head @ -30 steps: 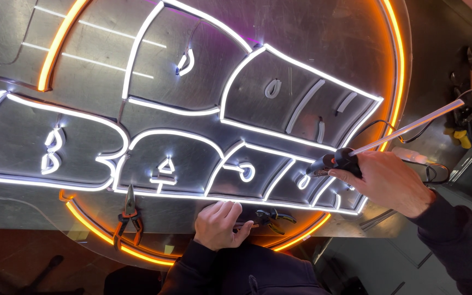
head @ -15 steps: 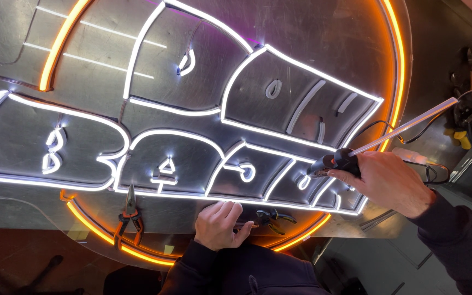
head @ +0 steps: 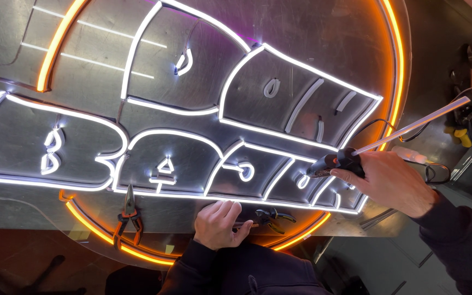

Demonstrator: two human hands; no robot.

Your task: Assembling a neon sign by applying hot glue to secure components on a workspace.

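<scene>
A large metal sign panel (head: 323, 33) lies flat, carrying lit white tube outlines (head: 181, 109) and an orange ring (head: 394, 65). My right hand (head: 391, 183) grips a black glue gun (head: 334, 163) with a long clear stick (head: 416, 125) poking out behind; its nozzle points at the white tubing near the lower right. My left hand (head: 218, 224) rests with curled fingers on the lower white outline, next to black-handled pliers (head: 271, 217).
Orange-handled pliers (head: 128, 216) lie on the panel's lower left edge. A black cord (head: 432, 172) loops at the right. More hand tools (head: 465, 82) sit at the far right beside a yellow-tipped one (head: 460, 135). A dark floor shows below.
Both hands stay almost where they were; the glue gun and its stick have barely shifted.
</scene>
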